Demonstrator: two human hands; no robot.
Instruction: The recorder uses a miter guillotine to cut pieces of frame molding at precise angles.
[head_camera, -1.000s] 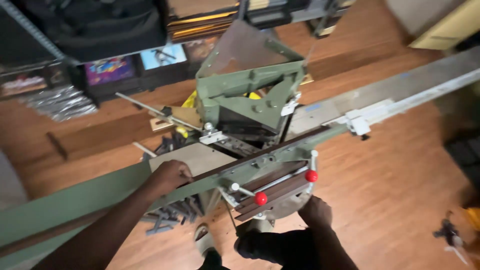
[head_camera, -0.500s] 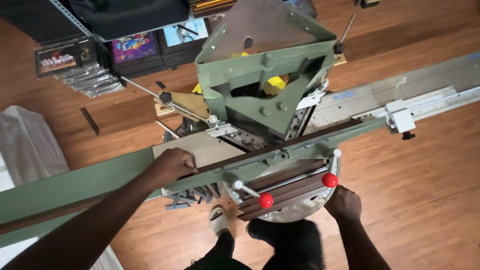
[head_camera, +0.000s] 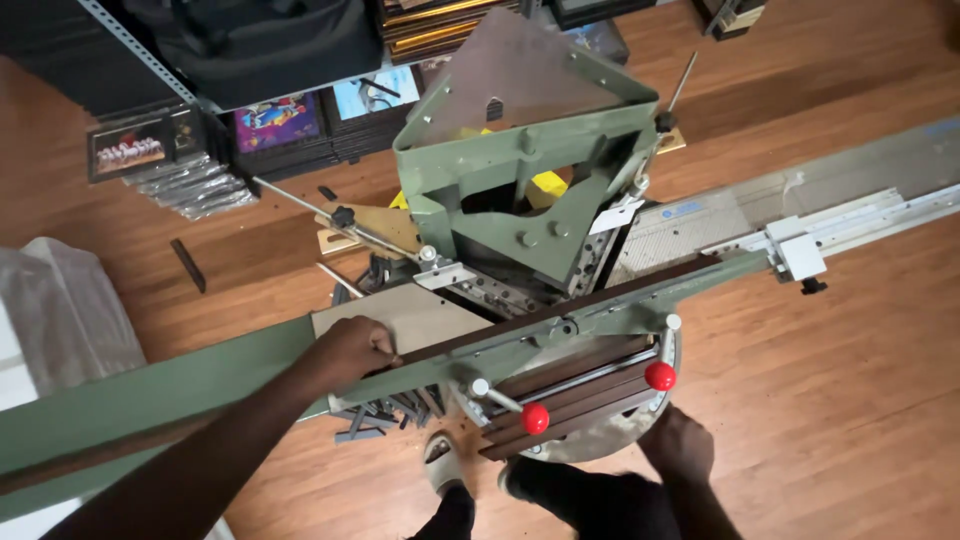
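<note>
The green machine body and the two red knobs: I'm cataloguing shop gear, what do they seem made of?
Green machine body: likely painted metal, matte green with bolt heads and worn edges. Red knobs: probably glossy plastic, smooth balls on bare steel rods.

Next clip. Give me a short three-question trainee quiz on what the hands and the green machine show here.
1. True or false: the left hand rests on the long dark strip lying along the green machine.
2. What colour are the two round knobs at the machine's front? A) red B) blue C) yellow
3. Where is the right hand?

Key
1. True.
2. A.
3. Low, below the machine's front edge near the right knob, touching no knob; what it grips, if anything, cannot be seen.
</note>
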